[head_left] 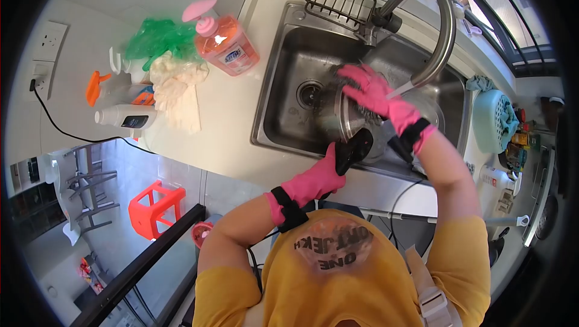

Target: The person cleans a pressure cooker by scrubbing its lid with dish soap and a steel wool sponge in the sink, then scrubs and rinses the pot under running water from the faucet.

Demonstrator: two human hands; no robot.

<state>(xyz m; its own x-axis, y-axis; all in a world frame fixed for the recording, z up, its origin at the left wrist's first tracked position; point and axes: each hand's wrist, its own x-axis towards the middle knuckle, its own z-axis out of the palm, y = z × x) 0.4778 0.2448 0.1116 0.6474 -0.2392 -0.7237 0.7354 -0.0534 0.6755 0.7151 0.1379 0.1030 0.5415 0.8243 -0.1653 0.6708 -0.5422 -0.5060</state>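
My left hand [315, 183], in a pink rubber glove with a black strap at the wrist, is closed around the black handle [353, 151] of a metal pot [330, 115]. The pot is tipped on its side over the double sink [274, 95], its opening facing right. My right hand [375, 93], in a matching glove, is at the upper part of the pot's opening with its fingers stretched out and apart. The curved faucet [449, 31] ends just above that hand, and a pale stream seems to come from it. Part of the pot's inside is hidden by my right hand.
Left of the sink stand a pink pump bottle [228, 47], a green plastic bag [163, 42], pale gloves [178, 83] and a white bottle [125, 116]. A black wire rack [341, 3] is behind the sink. To the right is a light-green basket [491, 121].
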